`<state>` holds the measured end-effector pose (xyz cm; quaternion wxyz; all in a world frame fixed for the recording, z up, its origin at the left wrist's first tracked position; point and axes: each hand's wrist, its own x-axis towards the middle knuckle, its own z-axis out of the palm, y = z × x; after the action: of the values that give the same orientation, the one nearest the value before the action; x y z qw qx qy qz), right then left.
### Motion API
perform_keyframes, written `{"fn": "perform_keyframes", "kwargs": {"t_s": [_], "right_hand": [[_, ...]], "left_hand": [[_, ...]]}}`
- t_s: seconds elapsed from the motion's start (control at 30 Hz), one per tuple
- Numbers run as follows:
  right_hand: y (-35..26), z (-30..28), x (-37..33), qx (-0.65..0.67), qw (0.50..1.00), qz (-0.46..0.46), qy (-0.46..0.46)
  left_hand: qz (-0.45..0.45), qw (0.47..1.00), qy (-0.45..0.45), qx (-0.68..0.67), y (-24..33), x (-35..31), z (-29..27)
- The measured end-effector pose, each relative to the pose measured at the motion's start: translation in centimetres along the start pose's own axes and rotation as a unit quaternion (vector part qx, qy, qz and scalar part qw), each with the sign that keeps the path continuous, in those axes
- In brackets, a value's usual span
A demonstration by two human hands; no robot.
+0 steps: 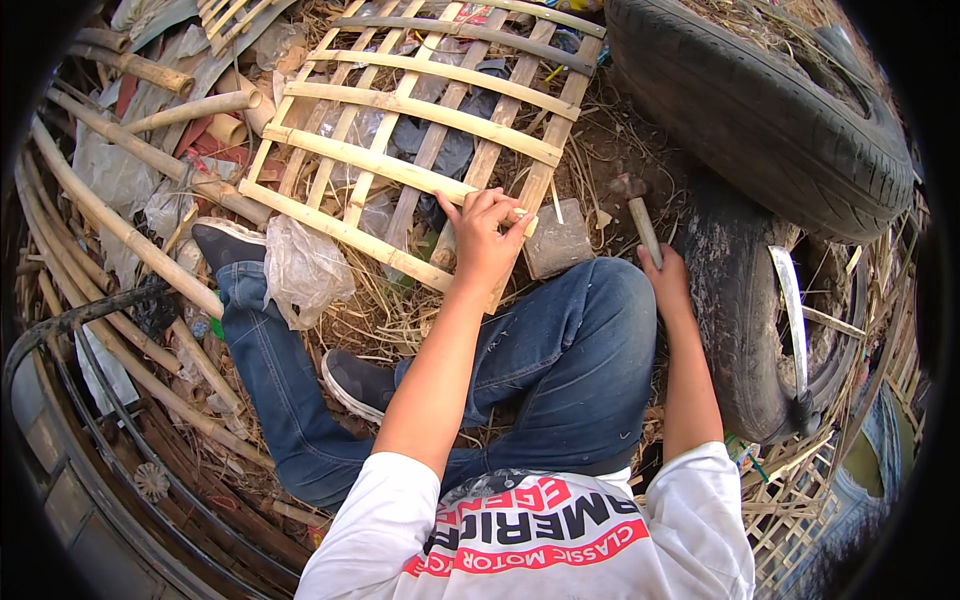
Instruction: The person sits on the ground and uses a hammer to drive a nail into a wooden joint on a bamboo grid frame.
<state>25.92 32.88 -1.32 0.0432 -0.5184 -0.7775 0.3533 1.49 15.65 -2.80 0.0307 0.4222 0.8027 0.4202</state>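
A lattice of pale bamboo slats (400, 105) lies in front of me, with crossing strips fixed to several long ones. My left hand (486, 232) is at its near right corner, fingers closed around the end of a bamboo slat (380, 160) where it crosses the right edge strip. Low at my right side, my right hand (668, 280) grips a hammer (645, 228) by its light handle, its head pointing away from me. A squarish wooden block (560, 240) sits beside the lattice corner, between my two hands. The fingertips of my left hand partly cover the slat joint.
Two worn tires, one upper (760, 110) and one lower (730, 320), stand at the right. A curved blade (790, 310) rests at the lower tire. Bamboo poles (120, 230) and a dark metal frame (60, 330) fill the left. A clear plastic bag (305, 270) lies by my leg.
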Motion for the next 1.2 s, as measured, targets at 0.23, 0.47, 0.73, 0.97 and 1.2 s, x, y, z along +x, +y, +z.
{"fn": "perform_keyframes", "kwargs": {"t_s": [0.23, 0.47, 0.73, 0.97, 1.2], "right_hand": [[-10.8, -6.3, -4.2, 0.271, 0.950, 0.130, -0.084], [-15.5, -4.7, -9.3, 0.222, 0.934, 0.113, -0.257], [-16.0, 0.4, -9.9, 0.239, 0.933, 0.107, -0.249], [-16.0, 0.2, -9.6, 0.209, 0.941, 0.108, -0.245], [-15.9, 0.1, -9.6, 0.219, 0.941, 0.097, -0.238]], "left_hand": [[-0.002, 1.000, -0.010, 0.026, 0.3, -0.1, -0.3], [-0.001, 1.000, 0.012, 0.006, 0.2, 0.0, -0.2], [-0.010, 1.000, 0.011, -0.021, 0.2, -0.1, -0.2], [-0.011, 1.000, -0.004, -0.013, 0.1, -0.1, -0.6], [-0.014, 1.000, 0.004, -0.010, 0.1, -0.2, -0.5]]}}
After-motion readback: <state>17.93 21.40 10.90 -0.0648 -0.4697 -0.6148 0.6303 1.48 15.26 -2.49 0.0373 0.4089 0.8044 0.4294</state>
